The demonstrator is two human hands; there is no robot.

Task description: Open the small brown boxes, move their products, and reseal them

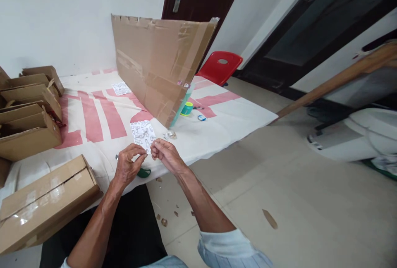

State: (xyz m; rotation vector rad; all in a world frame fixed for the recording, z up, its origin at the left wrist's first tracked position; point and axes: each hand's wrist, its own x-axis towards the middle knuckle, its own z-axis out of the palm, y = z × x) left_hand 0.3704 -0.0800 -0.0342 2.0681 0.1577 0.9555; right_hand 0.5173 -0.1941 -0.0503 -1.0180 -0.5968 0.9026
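Observation:
Over the table's near edge, my left hand [126,163] has thumb and forefinger drawn together around something tiny at their tips that I cannot make out. Close on its right, my right hand [166,154] is closed in a pinch, and whatever it grips is too small to name. Just beyond the fingers lies a white sheet [140,130] covered in small grey outlined shapes; whether they are printed or loose pieces I cannot tell. A small clear plastic packet [170,135] rests right of the sheet. Below my left hand, a dark green object [144,173] is partly hidden.
A large cardboard panel [155,61] stands upright across the table [229,115]. Beside it are a green-yellow tape roll [187,109] and a small blue-white disc [201,118]. Open cardboard boxes [31,131] and a taped carton [49,202] sit left. A red chair [221,69] stands behind.

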